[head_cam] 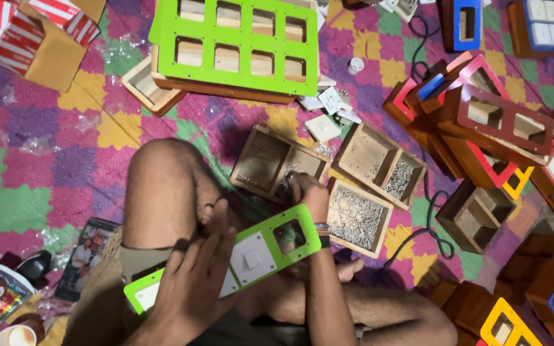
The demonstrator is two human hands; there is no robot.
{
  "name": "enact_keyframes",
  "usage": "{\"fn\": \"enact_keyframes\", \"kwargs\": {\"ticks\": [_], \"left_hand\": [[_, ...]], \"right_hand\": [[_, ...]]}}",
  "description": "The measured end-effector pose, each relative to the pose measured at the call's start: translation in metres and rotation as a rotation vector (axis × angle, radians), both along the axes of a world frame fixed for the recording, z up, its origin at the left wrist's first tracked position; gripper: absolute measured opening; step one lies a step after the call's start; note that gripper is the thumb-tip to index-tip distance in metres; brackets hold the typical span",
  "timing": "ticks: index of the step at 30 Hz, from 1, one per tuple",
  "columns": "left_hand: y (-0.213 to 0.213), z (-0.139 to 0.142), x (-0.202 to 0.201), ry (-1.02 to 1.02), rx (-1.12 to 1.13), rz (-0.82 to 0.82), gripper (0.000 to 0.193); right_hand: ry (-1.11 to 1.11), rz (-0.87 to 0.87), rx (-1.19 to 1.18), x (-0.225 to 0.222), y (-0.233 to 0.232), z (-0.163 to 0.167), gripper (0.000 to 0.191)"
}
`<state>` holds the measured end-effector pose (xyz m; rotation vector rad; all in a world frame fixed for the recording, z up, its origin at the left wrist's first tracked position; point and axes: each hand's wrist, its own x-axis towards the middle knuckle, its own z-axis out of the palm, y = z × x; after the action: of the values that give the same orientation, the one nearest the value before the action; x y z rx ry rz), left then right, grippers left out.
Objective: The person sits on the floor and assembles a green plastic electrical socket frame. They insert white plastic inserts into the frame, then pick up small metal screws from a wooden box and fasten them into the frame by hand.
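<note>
the left hand (pixel 197 282) lies low in the frame, left of centre, fingers spread flat and pressing on a narrow green switch plate (pixel 226 259) that rests across the person's lap. the plate slants from lower left up toward the centre; a white switch (pixel 251 258) sits in one of its openings and the opening at its upper end is bare. the right hand (pixel 306 192) is just above that upper end, near the middle of the frame, fingers bunched together and dipping into a two-part wooden tray (pixel 270 160); what they pinch is too small to tell. just right of the wrist sits a wooden box of small screws (pixel 357 218), and above it another divided wooden tray (pixel 379 163) with more screws. a large green plate with eight openings (pixel 242 41) lies on a wooden frame at the top centre. red and brown wooden switch boxes (pixel 488 122) pile up along the right edge, all on a patchwork mat (pixel 46 166) of purple, green and yellow.
</note>
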<state>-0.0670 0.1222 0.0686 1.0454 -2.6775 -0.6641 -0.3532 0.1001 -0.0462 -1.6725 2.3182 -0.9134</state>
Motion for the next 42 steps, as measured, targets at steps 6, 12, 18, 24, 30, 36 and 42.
{"fn": "enact_keyframes", "kwargs": {"ticks": [6, 12, 18, 24, 30, 36, 42], "left_hand": [[-0.003, 0.002, -0.003, 0.01, -0.003, -0.046, 0.11], [-0.001, 0.002, -0.005, -0.089, -0.02, -0.058, 0.11], [-0.004, 0.008, -0.004, -0.026, -0.109, -0.045, 0.101], [-0.007, 0.014, -0.005, 0.038, -0.158, -0.045, 0.095], [0.002, 0.005, -0.006, -0.044, -0.265, -0.051, 0.083], [0.005, 0.001, -0.004, -0.038, -0.22, -0.047, 0.079], [0.003, 0.01, -0.002, -0.101, -0.219, -0.115, 0.074]], "right_hand": [[-0.297, -0.071, -0.193, 0.001, 0.013, 0.004, 0.023], [-0.994, -0.234, -0.242, -0.021, 0.032, 0.03, 0.006], [-1.034, -0.064, -0.153, 0.0, 0.129, 0.08, 0.005], [-1.11, -0.215, 0.139, 0.067, 0.145, 0.083, 0.01], [-0.89, -0.05, 0.074, 0.088, 0.109, 0.105, 0.013], [-0.722, -0.031, 0.24, 0.085, 0.095, 0.118, 0.012], [-0.603, -0.027, 0.267, 0.086, 0.092, 0.12, 0.01]]}}
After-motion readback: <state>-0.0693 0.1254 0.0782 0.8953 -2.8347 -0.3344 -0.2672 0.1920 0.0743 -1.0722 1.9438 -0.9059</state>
